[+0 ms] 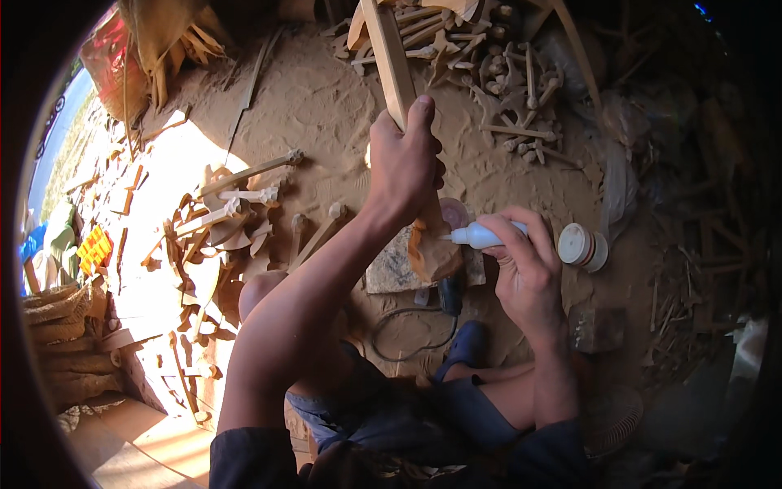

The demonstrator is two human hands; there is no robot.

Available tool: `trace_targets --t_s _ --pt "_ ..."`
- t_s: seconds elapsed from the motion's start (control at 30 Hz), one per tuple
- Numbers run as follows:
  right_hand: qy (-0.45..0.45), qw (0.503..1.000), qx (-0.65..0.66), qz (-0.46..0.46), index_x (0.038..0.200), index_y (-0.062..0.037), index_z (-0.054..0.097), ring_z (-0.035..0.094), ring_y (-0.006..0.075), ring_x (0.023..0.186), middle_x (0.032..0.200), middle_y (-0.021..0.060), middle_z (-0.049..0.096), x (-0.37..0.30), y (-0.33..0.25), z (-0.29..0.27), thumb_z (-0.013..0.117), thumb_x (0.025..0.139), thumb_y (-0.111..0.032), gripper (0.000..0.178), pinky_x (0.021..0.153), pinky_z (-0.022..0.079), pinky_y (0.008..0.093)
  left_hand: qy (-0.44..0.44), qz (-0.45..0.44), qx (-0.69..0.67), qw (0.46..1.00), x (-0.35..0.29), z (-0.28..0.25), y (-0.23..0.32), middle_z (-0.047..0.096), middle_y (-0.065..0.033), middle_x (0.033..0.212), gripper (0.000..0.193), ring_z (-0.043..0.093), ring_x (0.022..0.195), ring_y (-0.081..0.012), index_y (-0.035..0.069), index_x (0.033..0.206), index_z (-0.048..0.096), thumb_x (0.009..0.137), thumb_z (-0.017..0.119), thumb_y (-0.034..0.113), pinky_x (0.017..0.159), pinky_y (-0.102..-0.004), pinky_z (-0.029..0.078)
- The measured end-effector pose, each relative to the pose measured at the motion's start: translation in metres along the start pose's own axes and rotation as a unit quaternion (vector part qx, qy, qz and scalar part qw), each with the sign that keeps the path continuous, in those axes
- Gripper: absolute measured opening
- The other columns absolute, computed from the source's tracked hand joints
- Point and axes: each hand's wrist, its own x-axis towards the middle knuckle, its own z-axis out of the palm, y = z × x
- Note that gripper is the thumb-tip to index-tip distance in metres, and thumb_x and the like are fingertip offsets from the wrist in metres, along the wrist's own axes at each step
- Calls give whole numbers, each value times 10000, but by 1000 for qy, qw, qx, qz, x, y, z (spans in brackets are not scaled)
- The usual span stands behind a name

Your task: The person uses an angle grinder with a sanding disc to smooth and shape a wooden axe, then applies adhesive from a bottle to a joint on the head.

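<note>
My left hand [406,159] is wrapped round a long wooden bar [389,61], held slantwise in front of me. Below that fist, a broader carved wooden end [436,251] rests over a pale, worn block [381,273]; whether it is one piece with the bar is partly hidden. Between the fingers of my right hand [528,265] lies a small whitish-blue squeeze bottle [481,235], tipped sideways. Its narrow nozzle points left and meets or nearly meets the carved wood. I cannot make out any liquid at the tip.
A dark power tool [450,295] with a looped cable [376,330] lies by the block. To the right stands a white round container [575,244]. Carved wooden pieces [521,81] are heaped at the far side; more pieces [216,216] lie on sunlit ground at left.
</note>
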Motion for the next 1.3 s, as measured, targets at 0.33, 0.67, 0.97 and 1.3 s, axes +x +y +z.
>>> trace_targets --t_s 0.33,0.67,0.97,1.3 --pt "-2 1000 0 1 1246 -90 727 642 372 1040 1149 137 636 4 -3 1 717 760 203 568 817 567 471 5 1 -3 1000 1 -2 1 500 -16 577 383 493 443 -138 86 892 479 1116 570 383 412 -328 437" --pt "-1 999 25 25 1219 -67 734 650 366 1010 1114 144 636 -4 -7 -5 646 736 253 586 763 582 447 39 -53 -31 997 -1 5 8 464 10 622 379 468 480 -123 108 857 475 1106 581 373 429 -324 427" --pt "38 999 7 21 1203 -22 740 731 244 904 1124 137 650 -16 -6 -3 581 873 243 452 716 620 329 33 -80 -60 994 8 -6 2 500 -28 689 352 516 509 -165 66 952 485 1091 584 373 453 -356 444" --pt "87 995 22 40 1209 -63 754 683 315 965 1113 135 646 -23 -7 -2 677 760 240 547 694 610 391 68 -106 -81 989 10 -2 5 492 -18 737 341 494 531 -149 73 951 508 1087 597 373 465 -359 444"
